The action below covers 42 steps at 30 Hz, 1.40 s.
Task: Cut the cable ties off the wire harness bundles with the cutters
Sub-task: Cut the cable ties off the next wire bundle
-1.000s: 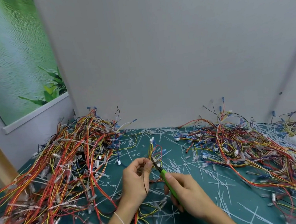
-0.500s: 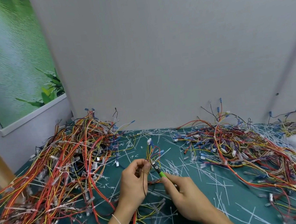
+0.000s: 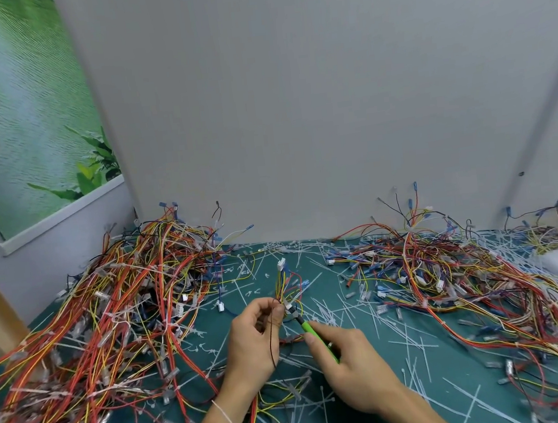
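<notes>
Nearest to the camera, a loose white tie [image 3: 228, 420] lies across the left forearm. The left hand [image 3: 254, 338] has its fingers curled and pinches a small wire harness bundle [image 3: 287, 284] between thumb and forefinger. A thin dark wire hangs down from the pinch across the palm. The right hand [image 3: 352, 369] is closed around the green handles of the cutters [image 3: 308, 327]. The dark tip of the cutters points up and to the left and meets the bundle just beside the left thumb, at a small white piece. I cannot tell if the blades are closed.

The bundle rises from the fingers, with a white connector on top. Many cut ties [image 3: 405, 342] lie scattered on the green surface [image 3: 436, 377]. A large heap of wires [image 3: 109, 315] lies to the left and another pile of wires [image 3: 448, 262] to the right. Behind them stands a grey wall [image 3: 294, 106], with a green picture [image 3: 20, 118] at the far left.
</notes>
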Tool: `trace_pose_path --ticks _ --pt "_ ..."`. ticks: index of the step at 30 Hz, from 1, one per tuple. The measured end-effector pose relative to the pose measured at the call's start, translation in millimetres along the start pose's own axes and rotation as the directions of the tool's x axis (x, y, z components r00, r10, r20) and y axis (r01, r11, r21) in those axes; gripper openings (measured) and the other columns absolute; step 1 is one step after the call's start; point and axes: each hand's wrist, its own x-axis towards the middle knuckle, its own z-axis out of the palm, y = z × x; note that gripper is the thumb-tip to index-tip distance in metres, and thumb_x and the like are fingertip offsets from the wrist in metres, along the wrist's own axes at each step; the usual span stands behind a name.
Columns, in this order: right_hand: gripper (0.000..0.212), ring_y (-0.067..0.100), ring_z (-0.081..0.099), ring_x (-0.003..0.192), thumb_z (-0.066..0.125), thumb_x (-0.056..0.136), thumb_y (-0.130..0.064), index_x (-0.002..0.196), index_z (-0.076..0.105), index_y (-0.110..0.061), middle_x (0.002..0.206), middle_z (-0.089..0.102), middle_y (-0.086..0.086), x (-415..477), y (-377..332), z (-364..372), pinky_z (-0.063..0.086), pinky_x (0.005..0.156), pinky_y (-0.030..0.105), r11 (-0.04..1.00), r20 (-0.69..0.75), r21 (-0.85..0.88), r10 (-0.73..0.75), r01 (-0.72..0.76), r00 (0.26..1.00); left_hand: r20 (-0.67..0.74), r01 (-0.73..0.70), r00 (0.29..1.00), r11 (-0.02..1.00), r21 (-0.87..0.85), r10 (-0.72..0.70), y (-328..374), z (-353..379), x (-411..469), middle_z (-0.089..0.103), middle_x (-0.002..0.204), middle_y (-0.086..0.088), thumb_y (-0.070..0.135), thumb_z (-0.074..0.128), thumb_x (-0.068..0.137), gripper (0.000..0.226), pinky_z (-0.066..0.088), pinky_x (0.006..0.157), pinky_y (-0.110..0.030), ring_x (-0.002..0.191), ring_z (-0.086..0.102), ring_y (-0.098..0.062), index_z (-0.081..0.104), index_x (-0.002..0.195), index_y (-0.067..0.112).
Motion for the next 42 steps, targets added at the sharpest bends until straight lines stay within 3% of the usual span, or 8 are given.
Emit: trace_pose_path --ticks 3,7,11,16,24,27,34,42 --pt "0.042 0.008 0.032 0.053 0.045 0.104 -0.054 0.099 0.063 -0.017 0.058 0.039 -0.009 0.9 0.0 -0.9 0.026 0.050 0.025 1.000 -0.010 0.023 0.013 -0.013 1.000 -0.001 -0.008 1.000 1.000 0.002 0.008 0.6 -0.5 -0.3 0.073 0.084 0.012 0.025 0.066 0.095 0.005 0.051 0.069 -0.015 0.075 0.066 -0.002 0.067 0.090 0.025" --pt "0.039 0.008 0.034 0.053 0.045 0.104 -0.054 0.100 0.063 -0.019 0.059 0.043 -0.007 0.8 0.4 -3.3 0.031 0.052 0.030 1.000 0.011 0.005 0.027 -0.027 1.000 0.009 -0.022 1.000 1.000 0.000 0.022 0.9 -0.2 -0.9 0.072 0.083 0.009 0.027 0.066 0.094 0.005 0.050 0.067 -0.015 0.072 0.064 -0.002 0.067 0.090 0.023" --pt "0.039 0.014 0.051 0.067 0.042 0.102 -0.056 0.097 0.058 -0.021 0.074 0.059 -0.005 -1.2 -2.5 -7.4 0.047 0.067 0.039 0.992 0.044 -0.128 0.015 -0.010 0.999 0.013 0.004 1.000 1.000 0.004 -0.004 -1.8 0.1 -1.3 0.072 0.085 0.006 0.023 0.067 0.095 0.004 0.051 0.066 -0.014 0.075 0.066 -0.008 0.067 0.091 0.024" --pt "0.033 0.019 0.055 0.083 0.042 0.104 -0.053 0.101 0.056 -0.023 0.090 0.062 -0.002 -1.2 -4.8 -7.9 0.047 0.079 0.040 0.985 0.074 -0.175 0.011 0.002 0.997 0.021 -0.004 1.000 1.000 0.015 0.003 -1.8 0.4 -1.5 0.072 0.087 0.009 0.022 0.067 0.095 0.004 0.051 0.067 -0.014 0.076 0.066 -0.006 0.067 0.092 0.023" --pt "0.037 0.010 0.034 0.055 0.045 0.106 -0.049 0.086 0.055 -0.019 0.060 0.043 -0.004 0.0 -3.4 -5.6 0.034 0.055 0.034 0.999 0.060 0.005 0.041 -0.041 0.997 0.004 -0.009 1.000 0.999 -0.046 0.009 -1.9 1.9 -1.0 0.070 0.080 -0.004 0.021 0.067 0.094 0.005 0.049 0.060 -0.013 0.069 0.062 -0.005 0.067 0.089 0.021" --pt "0.039 0.008 0.035 0.055 0.042 0.105 -0.053 0.078 0.052 -0.027 0.060 0.043 -0.005 0.8 -4.1 -6.6 0.032 0.055 0.031 0.996 0.085 0.056 0.067 -0.071 0.994 0.005 -0.010 1.000 0.999 -0.032 0.010 -3.6 1.9 -0.1 0.072 0.083 0.001 0.021 0.067 0.095 0.005 0.050 0.063 -0.014 0.071 0.064 -0.006 0.067 0.089 0.023" --pt "0.051 0.018 0.051 0.042 0.042 0.105 -0.055 0.079 0.059 -0.015 0.053 0.057 0.003 1.6 -3.7 -9.3 0.042 0.048 0.025 0.942 0.195 0.219 0.211 -0.253 0.958 -0.002 -0.025 1.000 0.999 -0.025 0.025 -4.0 3.5 -1.0 0.071 0.082 0.009 0.015 0.068 0.095 0.011 0.050 0.066 -0.014 0.071 0.063 -0.001 0.065 0.090 0.024" --pt "0.041 0.011 0.045 0.048 0.045 0.106 -0.050 0.081 0.052 -0.019 0.055 0.050 -0.006 0.6 -3.6 -1.1 0.040 0.052 0.029 0.948 0.180 0.249 0.157 -0.200 0.971 -0.016 -0.038 0.999 0.999 -0.018 0.038 -2.6 2.7 -0.4 0.070 0.085 0.005 0.017 0.066 0.096 0.009 0.054 0.070 -0.022 0.077 0.066 -0.013 0.065 0.091 0.025"
